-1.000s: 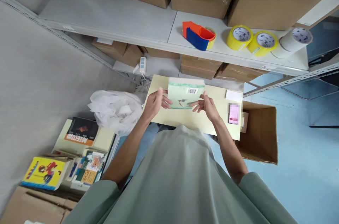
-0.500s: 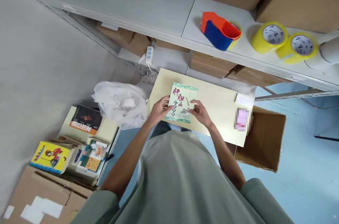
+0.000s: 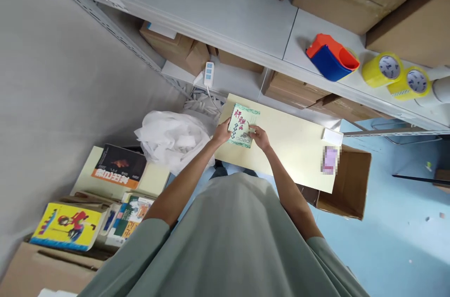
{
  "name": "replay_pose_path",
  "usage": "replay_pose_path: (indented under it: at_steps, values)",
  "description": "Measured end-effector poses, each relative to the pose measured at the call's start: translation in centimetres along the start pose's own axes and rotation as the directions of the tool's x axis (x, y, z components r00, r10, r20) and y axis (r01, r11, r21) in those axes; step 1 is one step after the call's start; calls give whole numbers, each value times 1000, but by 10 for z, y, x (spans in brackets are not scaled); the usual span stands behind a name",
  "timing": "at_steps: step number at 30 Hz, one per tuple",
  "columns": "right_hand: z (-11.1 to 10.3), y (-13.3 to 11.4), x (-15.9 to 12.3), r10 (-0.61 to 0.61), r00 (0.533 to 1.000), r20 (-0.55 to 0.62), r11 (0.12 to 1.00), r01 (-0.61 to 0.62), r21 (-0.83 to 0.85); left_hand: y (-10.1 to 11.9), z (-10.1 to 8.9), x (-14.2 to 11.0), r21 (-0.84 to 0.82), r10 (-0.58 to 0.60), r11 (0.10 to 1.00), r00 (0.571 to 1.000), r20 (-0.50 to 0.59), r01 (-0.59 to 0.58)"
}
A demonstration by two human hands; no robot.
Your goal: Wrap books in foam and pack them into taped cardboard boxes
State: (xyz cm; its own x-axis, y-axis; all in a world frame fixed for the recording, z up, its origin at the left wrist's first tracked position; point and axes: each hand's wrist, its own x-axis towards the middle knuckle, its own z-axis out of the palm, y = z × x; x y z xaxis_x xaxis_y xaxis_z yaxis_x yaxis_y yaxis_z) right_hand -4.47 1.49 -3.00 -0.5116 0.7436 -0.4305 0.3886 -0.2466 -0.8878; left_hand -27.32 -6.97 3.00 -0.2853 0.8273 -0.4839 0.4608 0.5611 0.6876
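Note:
A pale green book (image 3: 245, 121) with red and black Chinese characters on its cover is held over the cream-topped table (image 3: 281, 147), its cover facing up. My left hand (image 3: 222, 132) grips its left edge, thumb on the cover. At the lower right edge, my right hand (image 3: 260, 137) has its fingers closed on the book, fingertips over the cover. The undersides of both hands' grips are hidden.
Left of the table lies a white plastic bag (image 3: 176, 140), with stacked books (image 3: 66, 226) nearer me. An open carton (image 3: 348, 184) stands at the table's right end. Above runs a grey shelf (image 3: 211, 11) bearing a tape dispenser (image 3: 332, 58), yellow tape rolls (image 3: 381, 70) and cartons.
The camera view has shifted, so the shelf items appear farther right. The book has moved a little toward the table's far left, and my left hand now wraps its edge more firmly.

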Motion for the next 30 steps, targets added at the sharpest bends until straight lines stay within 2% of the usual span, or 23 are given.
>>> replay_pose_path:
  at_steps: [3, 6, 10, 13, 16, 18, 20, 22, 24, 25, 27, 30]
  values:
    - [5, -13, 11, 48, 994, -102, 999, -47, 4, -1, -8, 11, 8, 56, 998, 998, -1, -56]
    - [9, -24, 15, 76, 988, -138, 996, -81, -25, 1, -13, 15, 9, 147, 989, 989, 7, -147]
    - [21, -36, 7, 52, 995, -90, 990, -63, -128, -6, -22, 4, -3, 247, 969, 969, 11, -247]
    - [38, -42, -2, 12, 999, -49, 985, -20, -172, -27, -38, -16, -1, 284, 959, 959, -10, -284]
    - [57, -46, -10, -9, 1000, -29, 982, 3, -190, -59, -65, -49, 73, 285, 958, 954, -95, -279]
    - [70, -50, -15, -25, 999, -22, 981, 20, -191, -82, -89, -76, 142, 278, 957, 937, -211, -252]
    - [83, -55, -19, -40, 999, -15, 980, 37, -194, -104, -117, -103, 182, 269, 960, 887, -376, -214]
    - [95, -64, -22, -50, 999, 11, 979, 51, -197, -125, -145, -122, 161, 202, 978, 820, -535, -135]
    - [108, -77, -24, -58, 997, 54, 978, 68, -197, -145, -169, -128, 107, 89, 994, 764, -638, -27]
    - [114, -85, -24, -64, 995, 77, 977, 78, -200, -155, -179, -126, 78, 37, 997, 750, -661, 19]
    - [128, -102, -22, -78, 989, 127, 972, 104, -211, -171, -195, -116, 35, -28, 997, 756, -654, 67]
    - [153, -131, -18, -121, 971, 206, 958, 168, -232, -184, -212, -103, -8, -53, 998, 781, -622, 61]
